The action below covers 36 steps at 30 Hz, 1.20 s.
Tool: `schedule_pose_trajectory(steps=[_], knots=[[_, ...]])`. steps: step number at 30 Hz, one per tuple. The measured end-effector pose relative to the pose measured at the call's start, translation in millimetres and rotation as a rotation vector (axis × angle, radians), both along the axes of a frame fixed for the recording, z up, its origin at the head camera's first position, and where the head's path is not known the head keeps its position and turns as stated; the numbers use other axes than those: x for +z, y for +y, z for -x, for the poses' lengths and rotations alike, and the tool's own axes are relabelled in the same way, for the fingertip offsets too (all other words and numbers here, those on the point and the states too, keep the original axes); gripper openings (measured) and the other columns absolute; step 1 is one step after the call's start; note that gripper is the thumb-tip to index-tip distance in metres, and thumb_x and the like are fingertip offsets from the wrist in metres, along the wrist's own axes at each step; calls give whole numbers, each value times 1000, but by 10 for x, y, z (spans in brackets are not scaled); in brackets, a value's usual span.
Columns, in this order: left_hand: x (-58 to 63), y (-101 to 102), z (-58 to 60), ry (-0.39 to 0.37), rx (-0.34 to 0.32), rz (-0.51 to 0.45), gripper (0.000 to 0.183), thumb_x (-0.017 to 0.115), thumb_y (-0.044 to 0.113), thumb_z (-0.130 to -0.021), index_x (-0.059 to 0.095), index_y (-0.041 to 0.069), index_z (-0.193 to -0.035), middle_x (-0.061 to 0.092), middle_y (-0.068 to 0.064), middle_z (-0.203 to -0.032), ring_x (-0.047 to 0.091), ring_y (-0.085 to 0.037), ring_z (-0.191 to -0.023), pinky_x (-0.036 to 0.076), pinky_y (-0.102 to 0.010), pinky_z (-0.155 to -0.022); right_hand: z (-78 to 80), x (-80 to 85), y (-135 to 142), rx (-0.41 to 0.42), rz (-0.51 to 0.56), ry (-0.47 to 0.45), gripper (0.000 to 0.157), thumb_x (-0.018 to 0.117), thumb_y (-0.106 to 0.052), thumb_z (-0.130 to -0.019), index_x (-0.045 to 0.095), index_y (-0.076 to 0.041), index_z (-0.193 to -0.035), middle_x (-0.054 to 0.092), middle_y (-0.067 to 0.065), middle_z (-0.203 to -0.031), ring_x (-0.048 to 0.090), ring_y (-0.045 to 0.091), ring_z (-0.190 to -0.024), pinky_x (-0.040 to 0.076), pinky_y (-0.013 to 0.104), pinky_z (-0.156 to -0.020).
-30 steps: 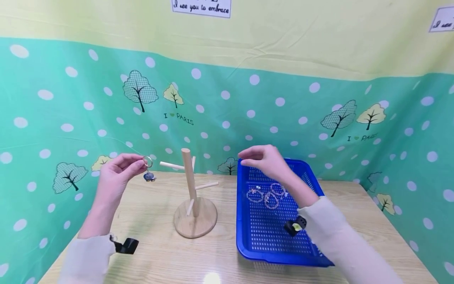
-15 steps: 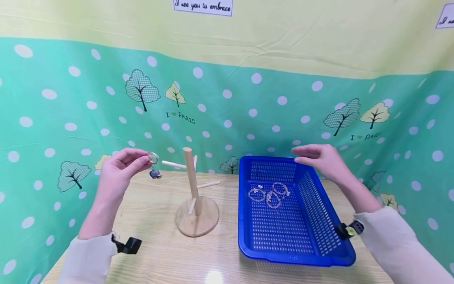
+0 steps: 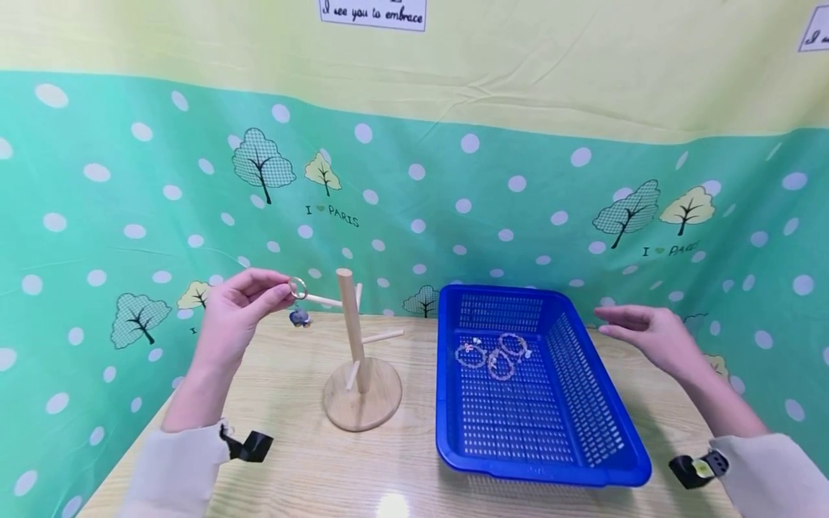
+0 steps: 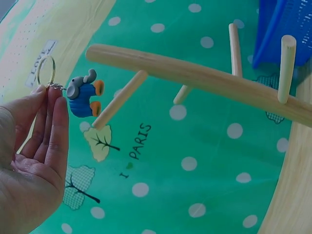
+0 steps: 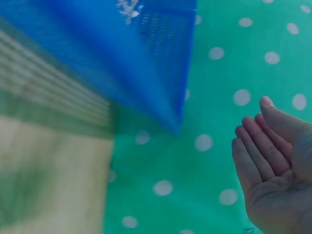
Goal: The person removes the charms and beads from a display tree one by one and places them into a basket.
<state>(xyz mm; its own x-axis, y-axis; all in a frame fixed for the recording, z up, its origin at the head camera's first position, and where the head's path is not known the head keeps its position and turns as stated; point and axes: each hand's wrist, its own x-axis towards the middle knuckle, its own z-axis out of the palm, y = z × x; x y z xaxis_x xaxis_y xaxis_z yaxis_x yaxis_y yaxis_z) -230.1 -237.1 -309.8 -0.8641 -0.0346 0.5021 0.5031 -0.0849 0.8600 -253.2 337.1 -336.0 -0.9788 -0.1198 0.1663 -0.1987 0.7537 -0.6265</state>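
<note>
My left hand [image 3: 242,309] pinches the metal ring of a keychain [image 3: 300,316] between thumb and fingertips. From the ring hangs a small grey elephant figure in blue with orange feet, plain in the left wrist view on the keychain [image 4: 84,96]. In the head view the ring overlaps the tip of the upper left peg on a wooden stand [image 3: 352,324]; whether the peg passes through it I cannot tell, though the left wrist view shows them apart. My right hand [image 3: 660,338] hovers beyond the basket's right side, fingers extended, holding nothing.
A blue plastic basket [image 3: 544,473] stands right of the stand. Several beaded bracelets [image 3: 500,365] lie inside it toward the back left. The stand's round base rests on a light wood table [image 3: 291,460], with a patterned green curtain [image 3: 492,201] behind.
My left hand has carried the keychain rightward to the upper left peg. My right hand has swung from above the basket out to its right side and lowered.
</note>
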Motion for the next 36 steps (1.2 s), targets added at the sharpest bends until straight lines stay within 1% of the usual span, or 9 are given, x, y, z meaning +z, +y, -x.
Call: schedule_pose_trajectory(steps=[4,5,8,10,13,16,27,32,36], knots=[[-37,66,9,-10,10,12,16,65,-4,-93,73,8,-98,76,5,-88,73,-5,-80,59,-21,-76,-57,-212,111,-1,7,-11,50,67,-36,-96,62,-5,-134,71,5,-124,54,-23,-94,49,9,-76],[-49,82,15,-10,12,15,15,65,-3,-93,73,8,-99,76,5,-89,73,-5,-80,59,-21,-76,-70,-260,129,4,11,-14,49,67,-35,-96,62,-4,-134,70,8,-124,55,-22,-94,49,10,-76],[-75,140,27,-11,15,23,15,65,-3,-93,73,9,-98,76,5,-88,73,-5,-80,59,-22,-76,-96,-405,171,24,43,-15,46,67,-29,-97,62,0,-133,72,0,-119,59,-18,-94,52,12,-75],[-82,184,35,-9,9,30,15,65,-3,-93,73,9,-98,76,5,-88,73,-6,-80,59,-23,-76,-112,-489,178,37,70,-12,45,68,-24,-96,61,2,-132,73,3,-119,62,-14,-95,53,13,-76],[-76,255,46,-2,-15,28,16,65,-4,-93,73,9,-98,75,5,-89,73,-6,-81,60,-23,-76,-135,-576,164,28,91,-12,46,69,-24,-95,61,4,-131,71,18,-122,62,-15,-96,52,11,-76],[-55,327,56,7,-45,22,19,64,-5,-93,73,11,-97,75,5,-90,73,-6,-81,60,-23,-77,-152,-613,135,12,92,-15,49,70,-27,-95,61,2,-132,66,25,-126,61,-15,-97,50,8,-76],[71,698,124,28,-107,71,20,67,-4,-92,72,14,-96,76,5,-91,72,-6,-81,60,-25,-77,-158,-604,89,-6,68,-38,51,68,-31,-96,59,0,-135,64,24,-131,55,-20,-97,47,6,-78],[132,977,95,13,-147,155,11,66,-3,-92,70,2,-101,75,7,-92,72,-6,-82,60,-27,-79,-158,-608,85,-5,52,-42,51,68,-31,-96,59,0,-135,64,24,-131,53,-22,-96,48,6,-78],[129,1258,90,5,-209,235,15,67,-2,-92,67,-8,-105,74,-7,-96,72,-10,-84,60,-29,-82,-169,-615,82,-6,45,-46,50,68,-31,-96,60,0,-135,64,25,-130,52,-23,-95,48,6,-78]])
